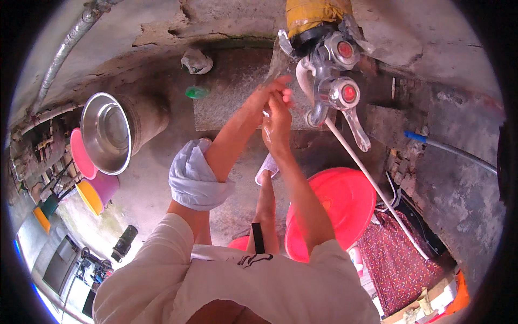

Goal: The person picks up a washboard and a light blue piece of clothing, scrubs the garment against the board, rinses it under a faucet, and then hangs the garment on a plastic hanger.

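My left hand [273, 91] and my right hand [278, 121] meet just left of a metal faucet [319, 93] with red-capped handles. Both look wet, and their fingers overlap, so how far each is closed is hard to tell. A light grey cloth [196, 176] is wrapped around my left forearm near the elbow. The faucet hangs from a pipe end wrapped in yellow tape [315, 16]. Under my right forearm sits a large red plastic basin [344, 202].
A metal basin [107, 133] rests on a cylindrical container at left, beside pink [83, 154] and yellow [90, 197] plastic vessels. A white pole [372, 182] slants down at right towards a patterned red cloth [398, 259]. A green object [197, 92] lies near the far wall.
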Tool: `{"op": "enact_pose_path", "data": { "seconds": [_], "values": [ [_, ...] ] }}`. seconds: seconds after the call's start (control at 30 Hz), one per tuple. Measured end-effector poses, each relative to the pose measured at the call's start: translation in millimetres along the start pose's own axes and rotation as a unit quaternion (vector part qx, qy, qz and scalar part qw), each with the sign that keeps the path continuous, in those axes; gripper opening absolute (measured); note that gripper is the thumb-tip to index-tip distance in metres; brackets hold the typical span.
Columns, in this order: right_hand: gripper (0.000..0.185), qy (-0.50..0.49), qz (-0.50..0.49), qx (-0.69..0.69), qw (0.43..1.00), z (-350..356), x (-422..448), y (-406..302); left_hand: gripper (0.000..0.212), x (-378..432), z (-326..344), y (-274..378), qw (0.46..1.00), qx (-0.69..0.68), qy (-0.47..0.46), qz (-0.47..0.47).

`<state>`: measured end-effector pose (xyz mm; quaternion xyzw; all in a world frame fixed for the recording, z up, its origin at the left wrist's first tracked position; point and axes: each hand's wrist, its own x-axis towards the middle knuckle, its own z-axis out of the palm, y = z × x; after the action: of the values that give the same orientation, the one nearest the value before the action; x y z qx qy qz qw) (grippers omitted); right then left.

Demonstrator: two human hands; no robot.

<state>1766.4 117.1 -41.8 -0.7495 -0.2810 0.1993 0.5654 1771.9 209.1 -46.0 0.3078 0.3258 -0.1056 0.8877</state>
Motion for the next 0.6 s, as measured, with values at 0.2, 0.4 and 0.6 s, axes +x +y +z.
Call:
{"op": "enact_pose_path", "data": {
  "seconds": [0.2,0.4,0.6],
  "values": [
    [0.029,0.122,0.204,0.699,0.674,2,67,3,0.032,-13,27,-19,0.934,-0.313,-0.149,0.089],
    [0.036,0.119,0.045,0.127,0.984,-18,19,7,0.035,-6,51,-33,0.976,-0.185,-0.006,0.111],
    [0.041,0.192,0.234,0.418,0.856,-9,0,-24,0.038,2,53,-28,0.975,-0.002,0.096,0.2]
  ]
}}
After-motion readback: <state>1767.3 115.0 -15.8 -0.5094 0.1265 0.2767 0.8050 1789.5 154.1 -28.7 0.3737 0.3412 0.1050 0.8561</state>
